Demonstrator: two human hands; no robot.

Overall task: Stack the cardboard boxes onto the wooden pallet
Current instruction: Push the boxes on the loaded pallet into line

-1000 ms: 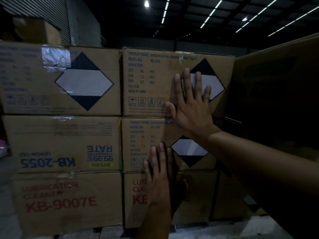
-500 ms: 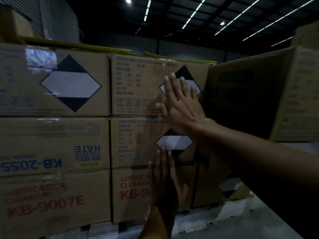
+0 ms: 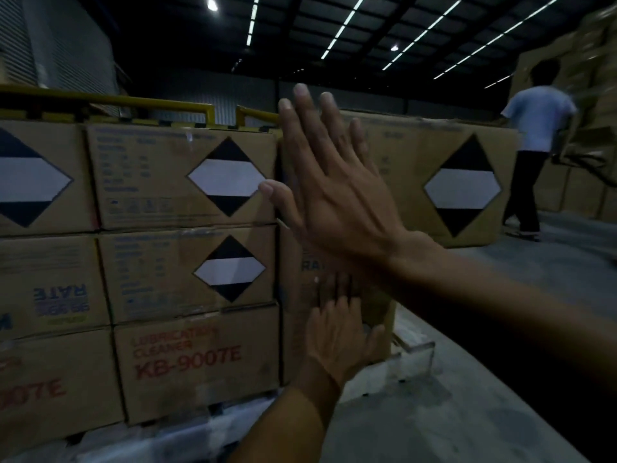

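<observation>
My right hand [image 3: 340, 202] is raised in the centre of the frame, fingers straight and spread, holding nothing, at the corner of the top box [image 3: 150, 182]. My left hand [image 3: 337, 332], lower centre, lies flat with straight fingers against the end of the stack. The cardboard boxes [image 3: 193, 369] fill the left and centre, three high; what carries them is too dim to tell. A person in a pale shirt [image 3: 537, 118] stands at the upper right.

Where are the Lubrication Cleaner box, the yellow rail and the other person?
Lubrication Cleaner box [image 3: 197, 362], head view, printed front face.
yellow rail [image 3: 133, 101], head view, top bar.
other person [image 3: 537, 118], head view, back of shirt.
</observation>
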